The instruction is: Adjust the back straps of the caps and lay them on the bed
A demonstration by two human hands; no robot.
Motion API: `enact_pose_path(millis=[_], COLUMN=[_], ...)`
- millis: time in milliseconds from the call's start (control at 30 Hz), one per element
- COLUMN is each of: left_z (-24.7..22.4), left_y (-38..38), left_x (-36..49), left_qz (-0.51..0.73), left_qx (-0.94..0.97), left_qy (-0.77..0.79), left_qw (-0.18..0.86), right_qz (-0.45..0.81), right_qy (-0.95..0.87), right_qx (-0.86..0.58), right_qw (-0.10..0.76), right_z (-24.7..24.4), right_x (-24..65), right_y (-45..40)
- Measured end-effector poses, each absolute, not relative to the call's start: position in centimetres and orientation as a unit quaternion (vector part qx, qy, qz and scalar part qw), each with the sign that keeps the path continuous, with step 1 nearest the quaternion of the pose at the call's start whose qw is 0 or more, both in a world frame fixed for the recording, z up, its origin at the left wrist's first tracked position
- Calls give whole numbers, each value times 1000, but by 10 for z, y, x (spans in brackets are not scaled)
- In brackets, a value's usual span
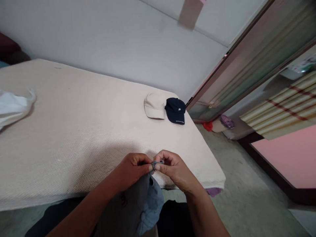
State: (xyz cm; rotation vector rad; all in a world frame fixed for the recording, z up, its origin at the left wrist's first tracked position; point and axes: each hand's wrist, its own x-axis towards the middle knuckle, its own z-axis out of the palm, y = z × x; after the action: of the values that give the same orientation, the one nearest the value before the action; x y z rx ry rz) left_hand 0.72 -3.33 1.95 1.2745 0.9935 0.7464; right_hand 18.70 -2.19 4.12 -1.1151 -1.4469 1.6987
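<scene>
A blue-grey cap (151, 205) hangs below my hands at the near edge of the bed, its top button showing. Its narrow back strap (158, 162) is pinched from both sides. On one side, the thumb and forefinger of my left hand (133, 169) press on the strap near its fastening. My right hand (172, 168) grips the strap's end in the same way, a small loop showing between the fingers. Farther back, a cream cap (154, 105) and a navy cap (175, 110) with small white lettering lie side by side, touching.
The bed (86, 108) has a cream textured cover and stands against a pale wall (111, 36). A white plastic bag (14, 107) lies at the far left. To the right are the floor (237, 184), a striped curtain (283, 102) and a red item (207, 126).
</scene>
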Motion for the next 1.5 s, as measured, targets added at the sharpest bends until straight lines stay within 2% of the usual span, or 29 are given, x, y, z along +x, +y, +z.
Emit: enact_pose_path(millis=[267, 633, 967, 1500], left_z=[17, 5, 3, 11], left_y=[-38, -34, -33, -39], left_x=[31, 49, 52, 46], left_qz=[334, 351, 341, 375], left_qx=[562, 559, 570, 524], left_qy=[406, 400, 397, 401], left_qw=[639, 636, 633, 652], right_qz=[629, 525, 592, 539], right_qy=[-536, -596, -547, -578], right_qx=[-451, -504, -476, -463], right_qw=[337, 339, 352, 402], right_z=[44, 31, 27, 24], right_x=[207, 226, 234, 220], right_y=[-34, -37, -36, -41])
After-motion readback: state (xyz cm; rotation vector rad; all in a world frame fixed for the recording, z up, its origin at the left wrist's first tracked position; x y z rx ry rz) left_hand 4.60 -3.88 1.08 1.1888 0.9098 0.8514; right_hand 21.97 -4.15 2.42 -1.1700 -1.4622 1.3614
